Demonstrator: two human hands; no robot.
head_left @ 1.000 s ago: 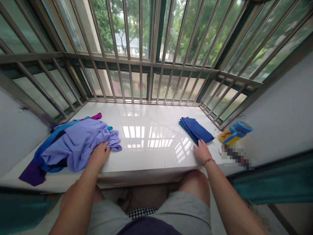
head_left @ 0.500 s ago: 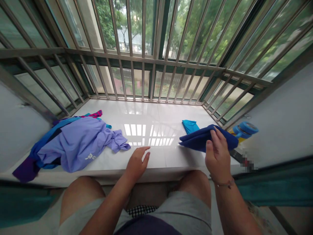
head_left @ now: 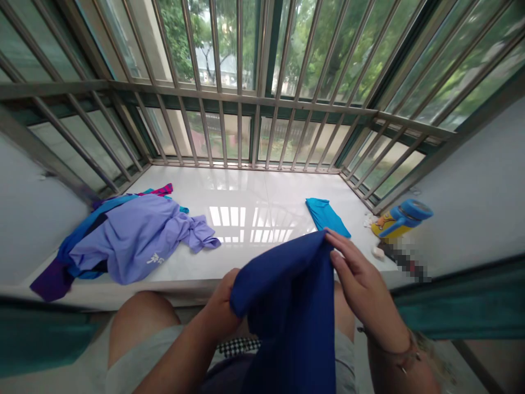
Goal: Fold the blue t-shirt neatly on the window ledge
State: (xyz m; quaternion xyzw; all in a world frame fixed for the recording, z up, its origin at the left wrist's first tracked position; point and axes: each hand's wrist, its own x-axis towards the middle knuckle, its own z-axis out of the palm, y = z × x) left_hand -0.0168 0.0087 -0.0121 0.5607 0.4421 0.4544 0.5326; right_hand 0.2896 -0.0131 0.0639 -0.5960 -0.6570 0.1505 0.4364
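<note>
A dark blue piece of cloth [head_left: 295, 306] hangs between my two hands, its lower part dropping over my lap. My left hand [head_left: 225, 303] grips its left upper edge, with the fingers partly hidden behind the fabric. At the right upper corner, my right hand [head_left: 361, 284] pinches the cloth between thumb and fingers. Just beyond that corner, a folded bright blue cloth [head_left: 327, 216] lies flat on the white sill. To the left is a loose heap of clothes with a lavender shirt [head_left: 135, 235] on top.
A blue and yellow bottle [head_left: 402, 218] lies at the right by the wall, near a dark, partly blurred object [head_left: 404, 261]. Metal window bars [head_left: 246, 101] enclose the white sill [head_left: 246, 186] at the back and sides. Teal curtains [head_left: 463, 309] hang at both sides.
The dark blue cloth, folded in my right hand before, has come toward me and now hangs open. My left hand, free before, has taken hold of its other side.
</note>
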